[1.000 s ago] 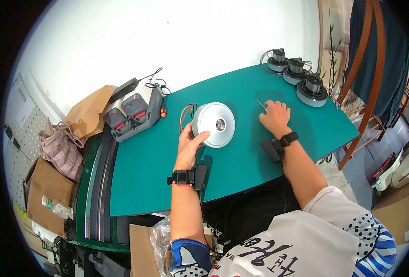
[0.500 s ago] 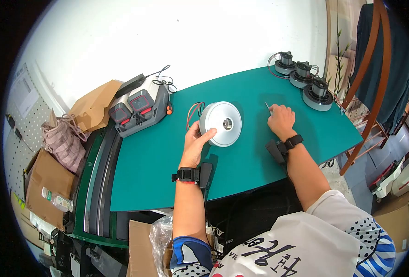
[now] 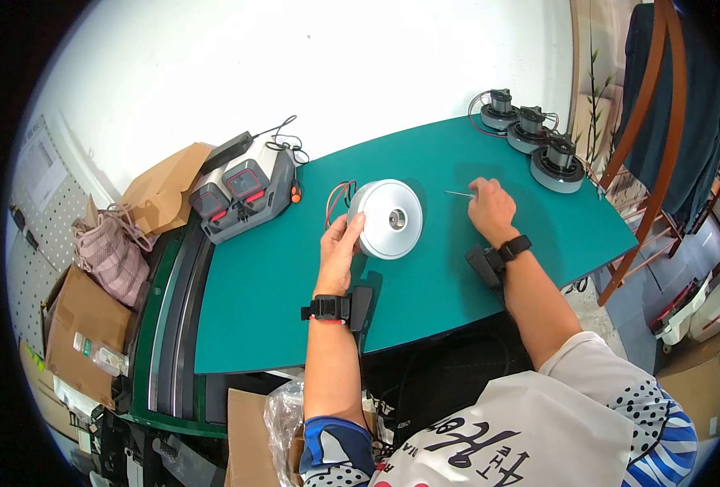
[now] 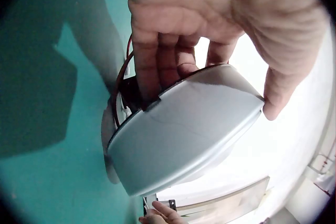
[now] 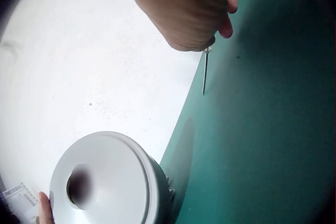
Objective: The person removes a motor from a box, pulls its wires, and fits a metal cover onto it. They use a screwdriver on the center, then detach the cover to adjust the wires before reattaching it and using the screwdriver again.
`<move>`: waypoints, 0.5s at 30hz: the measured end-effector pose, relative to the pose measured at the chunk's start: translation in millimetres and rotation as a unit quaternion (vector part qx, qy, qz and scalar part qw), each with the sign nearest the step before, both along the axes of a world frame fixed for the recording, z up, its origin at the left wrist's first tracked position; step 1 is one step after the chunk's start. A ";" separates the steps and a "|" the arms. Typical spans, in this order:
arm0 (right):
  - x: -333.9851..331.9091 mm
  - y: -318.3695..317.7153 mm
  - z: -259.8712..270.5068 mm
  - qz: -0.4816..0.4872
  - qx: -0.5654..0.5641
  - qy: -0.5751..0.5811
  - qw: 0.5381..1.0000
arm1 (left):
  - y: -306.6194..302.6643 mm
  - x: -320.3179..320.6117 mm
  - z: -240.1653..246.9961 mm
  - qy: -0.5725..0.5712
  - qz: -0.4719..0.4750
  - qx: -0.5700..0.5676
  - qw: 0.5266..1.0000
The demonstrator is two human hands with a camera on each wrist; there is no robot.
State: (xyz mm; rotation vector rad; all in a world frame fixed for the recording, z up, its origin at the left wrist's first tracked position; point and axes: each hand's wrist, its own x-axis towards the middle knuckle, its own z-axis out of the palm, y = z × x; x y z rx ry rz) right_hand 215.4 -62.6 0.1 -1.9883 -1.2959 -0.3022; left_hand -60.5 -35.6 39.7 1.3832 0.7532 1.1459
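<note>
From where I stood, the left hand [image 3: 341, 252] had its grip closed on the rim of a silver drum [image 3: 382, 235], thumb on the pale face, near the middle of the green counter [image 3: 433, 292]. Red and black wires [image 3: 333, 200] stuck out toward ten o'clock. At the drum's three o'clock, the right hand [image 3: 494, 213] gripped a thin metal rod [image 3: 459, 194] that pointed toward nine. Three motors [image 3: 529, 140] sat on the counter toward two o'clock
</note>
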 end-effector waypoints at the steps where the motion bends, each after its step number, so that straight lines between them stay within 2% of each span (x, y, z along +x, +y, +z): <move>1: -1.4 0.4 0.6 0.009 0.032 0.016 0.999 | 0.3 -0.4 0.1 0.000 0.000 0.000 1.000; 6: 0.0 5.3 2.4 0.075 0.137 0.083 0.984 | 0.3 -0.5 1.1 -0.001 0.020 0.004 1.000; 11: -11.1 -0.9 21.7 0.124 0.237 0.189 0.945 | -0.2 0.5 2.7 -0.023 0.024 0.015 0.999; 15: -14.0 -2.1 24.9 0.145 0.264 0.174 0.938 | 0.7 1.5 0.8 -0.039 0.026 0.026 0.999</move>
